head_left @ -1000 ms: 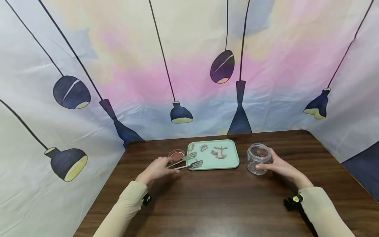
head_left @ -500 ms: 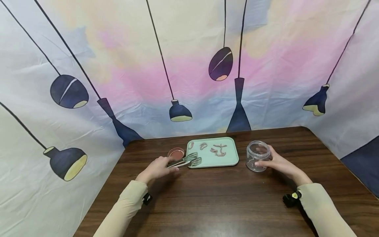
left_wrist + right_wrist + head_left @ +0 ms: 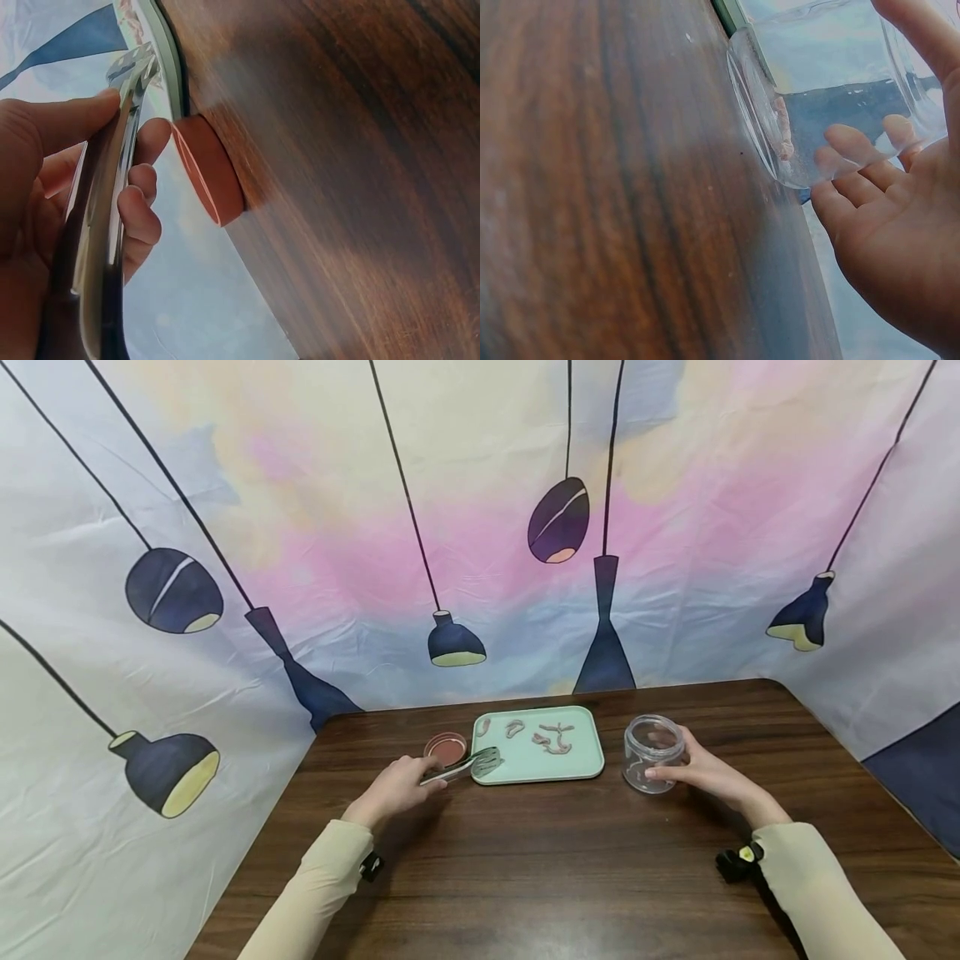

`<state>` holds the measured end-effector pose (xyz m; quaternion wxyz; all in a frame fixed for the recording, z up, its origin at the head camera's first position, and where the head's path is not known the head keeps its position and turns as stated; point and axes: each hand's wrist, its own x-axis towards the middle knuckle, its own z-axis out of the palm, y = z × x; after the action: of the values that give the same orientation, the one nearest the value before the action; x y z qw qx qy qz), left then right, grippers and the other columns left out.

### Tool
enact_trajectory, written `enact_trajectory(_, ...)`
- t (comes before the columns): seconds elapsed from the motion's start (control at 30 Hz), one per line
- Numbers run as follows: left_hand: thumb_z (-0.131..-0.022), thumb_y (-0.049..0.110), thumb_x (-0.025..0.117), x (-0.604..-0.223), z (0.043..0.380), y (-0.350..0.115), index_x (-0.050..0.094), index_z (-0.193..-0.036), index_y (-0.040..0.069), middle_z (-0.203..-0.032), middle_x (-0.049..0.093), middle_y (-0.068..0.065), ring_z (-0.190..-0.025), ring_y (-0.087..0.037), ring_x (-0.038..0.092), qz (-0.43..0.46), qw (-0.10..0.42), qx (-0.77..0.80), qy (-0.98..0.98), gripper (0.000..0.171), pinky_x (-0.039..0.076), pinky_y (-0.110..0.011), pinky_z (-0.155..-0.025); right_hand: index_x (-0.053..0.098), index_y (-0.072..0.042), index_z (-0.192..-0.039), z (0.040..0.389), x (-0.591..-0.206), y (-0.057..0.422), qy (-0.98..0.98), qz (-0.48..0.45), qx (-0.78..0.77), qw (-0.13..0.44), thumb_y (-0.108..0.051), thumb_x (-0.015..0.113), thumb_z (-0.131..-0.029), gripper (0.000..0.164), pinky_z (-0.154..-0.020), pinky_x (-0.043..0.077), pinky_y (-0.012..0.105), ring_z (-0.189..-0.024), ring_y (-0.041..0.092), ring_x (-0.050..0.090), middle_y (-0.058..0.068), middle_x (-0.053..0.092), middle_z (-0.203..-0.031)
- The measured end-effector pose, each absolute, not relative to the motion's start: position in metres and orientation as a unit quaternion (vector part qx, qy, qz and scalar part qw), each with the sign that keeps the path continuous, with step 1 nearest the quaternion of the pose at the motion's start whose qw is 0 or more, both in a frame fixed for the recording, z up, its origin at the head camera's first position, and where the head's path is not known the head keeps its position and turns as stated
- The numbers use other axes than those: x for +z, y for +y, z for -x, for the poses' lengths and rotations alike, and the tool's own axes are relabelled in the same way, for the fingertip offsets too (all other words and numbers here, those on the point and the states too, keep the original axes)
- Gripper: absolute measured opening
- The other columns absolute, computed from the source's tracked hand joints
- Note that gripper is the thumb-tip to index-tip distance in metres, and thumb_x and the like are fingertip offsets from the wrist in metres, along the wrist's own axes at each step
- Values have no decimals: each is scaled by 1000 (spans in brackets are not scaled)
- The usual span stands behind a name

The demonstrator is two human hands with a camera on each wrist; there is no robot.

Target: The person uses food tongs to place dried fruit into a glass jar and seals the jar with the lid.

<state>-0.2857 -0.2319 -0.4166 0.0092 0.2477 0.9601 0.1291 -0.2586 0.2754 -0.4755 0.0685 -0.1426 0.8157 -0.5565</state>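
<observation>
Metal serving tongs (image 3: 486, 763) are gripped in my left hand (image 3: 393, 787). Their slotted ends are close together over the left edge of a pale green tray (image 3: 536, 768), and nothing is visible between them. Several pinkish, worm-like strips (image 3: 555, 743) lie on the tray. On the right, my right hand (image 3: 708, 777) holds a clear, lidless jar (image 3: 651, 756) upright on the table, thumb on the near side and fingers around the far side. In the right wrist view, a pinkish strip (image 3: 784, 131) shows at the jar's base, apparently inside.
A round reddish-brown lid (image 3: 446, 749) lies left of the tray, just beyond my left hand. The dark wooden table (image 3: 555, 868) reaches back to a fabric backdrop (image 3: 337, 527) printed with hanging lamps.
The tongs' two ends have come together from apart as my left fingers squeezed. My right hand and the jar stay in place; the head view has shifted slightly.
</observation>
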Motion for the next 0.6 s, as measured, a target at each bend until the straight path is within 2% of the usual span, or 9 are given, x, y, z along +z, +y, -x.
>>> enact_trajectory(0.33, -96, 24, 71, -417, 286, -234, 72, -113, 11, -83, 66, 5, -66, -10, 56, -247, -11, 145, 958, 22, 46, -35, -65, 12, -5, -155, 262, -479, 275, 818, 141, -554, 67, -25, 75, -93, 91, -101, 39, 54, -140, 45, 34, 24, 26, -158)
enact_trajectory(0.6, -96, 25, 72, -391, 288, -238, 71, -110, 13, -75, 64, 5, -54, -10, 46, -251, -40, 171, 952, 19, 39, -32, -56, 11, -5, -156, 262, -478, 275, 819, 141, -551, 68, -25, 74, -94, 91, -101, 39, 54, -140, 45, 34, 24, 25, -159)
